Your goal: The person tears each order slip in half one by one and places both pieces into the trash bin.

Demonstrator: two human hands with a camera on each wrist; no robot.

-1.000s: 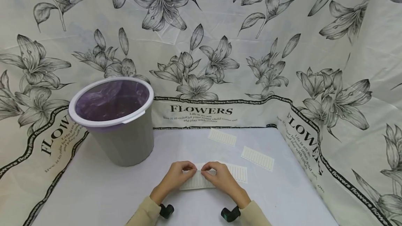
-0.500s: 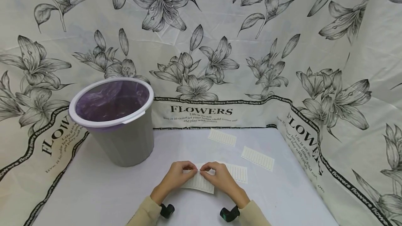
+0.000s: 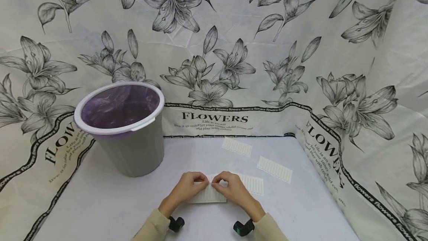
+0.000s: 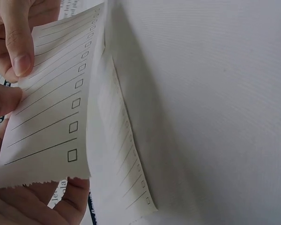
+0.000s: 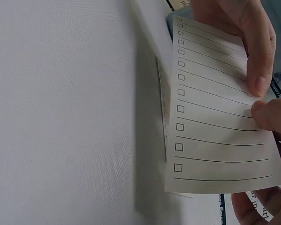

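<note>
Both hands meet over a lined checklist sheet point(image 3: 208, 196), pinching its far edge between thumbs and fingers. My left hand point(image 3: 188, 189) is on the left half, with my right hand point(image 3: 232, 190) close beside it. In the left wrist view the checklist sheet point(image 4: 51, 112) shows rows of lines, small boxes and a ragged short edge. The right wrist view shows the sheet point(image 5: 215, 122) held up, slightly bowed, with the thumb tips near each other at its edge. Below it lies another lined slip point(image 4: 133, 173).
More lined slips lie behind and to the right: one partly behind the right hand point(image 3: 254, 185), one slip farther right point(image 3: 274, 169) and one slip at the back point(image 3: 236, 147). A grey bin point(image 3: 133, 155) with a purple liner stands at the left. Flower-printed cloth point(image 3: 214, 122) surrounds the table.
The right hand has shifted slightly left, closer to the left hand. The sheet's near edge, which dipped at the right half a second ago, is level again, a little farther left.
</note>
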